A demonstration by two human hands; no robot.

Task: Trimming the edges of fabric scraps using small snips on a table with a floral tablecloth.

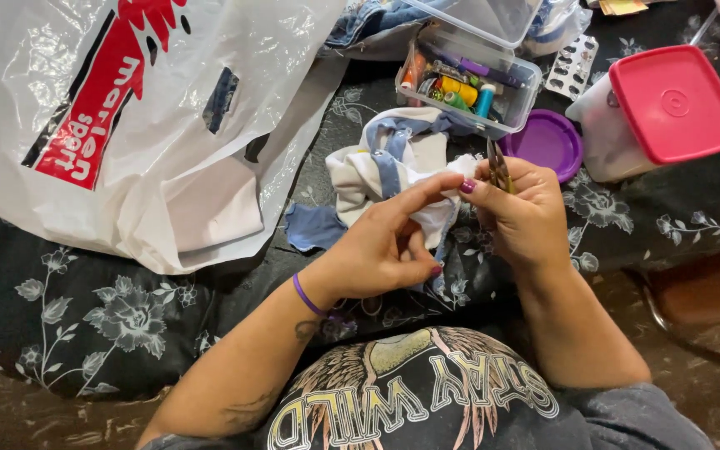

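Fingers [439,190] of the left hand [385,246] pinch the white-and-blue cloth [393,162], which lies bunched just beyond them; the right hand [522,212] closes around small scissors [498,169], beside an open thread box [468,79].

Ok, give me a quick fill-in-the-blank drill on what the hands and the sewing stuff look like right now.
1. The right hand holds a small pair of ____ upright beside the white and blue cloth.
2. The left hand has a band of ____ colour on its wrist.
3. The clear box of thread spools stands with its lid ____.
4. The white tub at the right has a lid of ____ colour.

Missing words: scissors; purple; open; pink
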